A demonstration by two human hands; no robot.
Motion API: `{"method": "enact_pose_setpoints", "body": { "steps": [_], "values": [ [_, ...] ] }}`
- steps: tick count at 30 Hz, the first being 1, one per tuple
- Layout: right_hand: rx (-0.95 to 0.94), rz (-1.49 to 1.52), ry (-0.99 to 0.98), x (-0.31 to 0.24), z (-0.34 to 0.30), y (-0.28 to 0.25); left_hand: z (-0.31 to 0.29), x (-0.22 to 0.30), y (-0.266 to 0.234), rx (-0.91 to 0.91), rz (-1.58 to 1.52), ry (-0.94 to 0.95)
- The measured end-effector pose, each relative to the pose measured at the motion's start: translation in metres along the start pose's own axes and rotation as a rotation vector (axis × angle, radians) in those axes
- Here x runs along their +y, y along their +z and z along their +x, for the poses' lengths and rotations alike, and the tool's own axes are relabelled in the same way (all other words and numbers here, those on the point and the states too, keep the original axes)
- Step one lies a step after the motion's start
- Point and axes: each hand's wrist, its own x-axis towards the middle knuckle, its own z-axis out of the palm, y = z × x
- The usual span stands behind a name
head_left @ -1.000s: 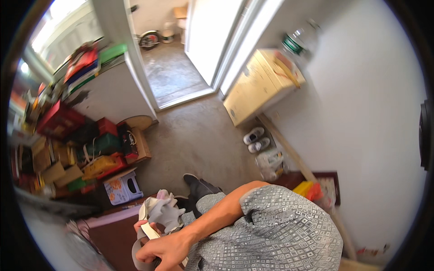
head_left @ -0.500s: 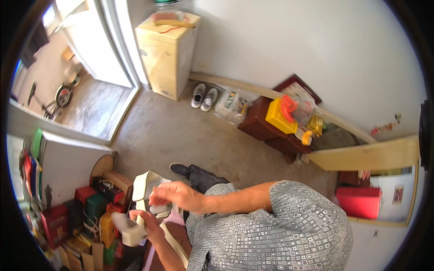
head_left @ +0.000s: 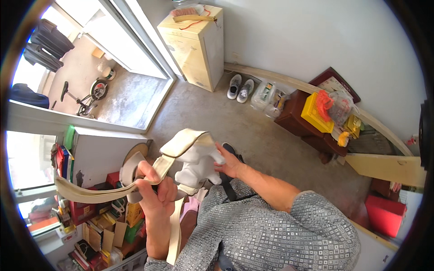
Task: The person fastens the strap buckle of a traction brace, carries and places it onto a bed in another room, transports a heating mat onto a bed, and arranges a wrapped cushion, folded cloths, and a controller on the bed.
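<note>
My left hand [head_left: 158, 189] is raised at the left of centre, closed with its fingers wrapped round a long cream strap [head_left: 97, 194]. A beige-grey rounded piece [head_left: 131, 169] shows behind that hand; whether it is gripped too is unclear. The strap runs on to a wide cream band [head_left: 187, 140], joined to a white, lumpy moulded piece [head_left: 199, 165] with knob-like ends. My right hand [head_left: 230, 163] grips this moulded piece at its right side, and some of its fingers are hidden behind it. Another length of cream strap [head_left: 175, 230] hangs down beside my shirt.
Books and boxes [head_left: 104, 230] crowd the lower left, next to a white cabinet [head_left: 106, 151]. A yellow cabinet [head_left: 194, 49], grey shoes [head_left: 239, 88] and a brown cabinet [head_left: 294, 110] with a yellow basket [head_left: 316, 113] line the wall. A small bicycle [head_left: 83, 97] stands beyond the doorway.
My left hand has risen with the strap, which now stretches out to the left. My right hand has moved right and now holds the white moulded piece. The whole view has shifted.
</note>
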Motion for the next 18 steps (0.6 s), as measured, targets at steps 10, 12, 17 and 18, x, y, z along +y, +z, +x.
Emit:
{"method": "enact_pose_setpoints", "body": {
  "steps": [10, 12, 17, 18],
  "values": [
    [-0.815, -0.216, -0.142, -0.099, 0.000, 0.061, 0.039, 0.061, 0.020, -0.013, -0.550, 0.169],
    [-0.844, -0.321, -0.195, -0.104, 0.006, 0.063, 0.041, 0.067, 0.005, 0.034, -0.584, 0.236],
    [-0.826, -0.014, 0.190, -0.098, 0.006, 0.064, 0.030, 0.052, -0.029, 0.422, -0.415, 0.256],
    [-0.781, 0.018, 0.223, -0.099, 0.006, 0.065, 0.029, 0.047, -0.024, 0.549, -0.326, 0.248]
  ]
}}
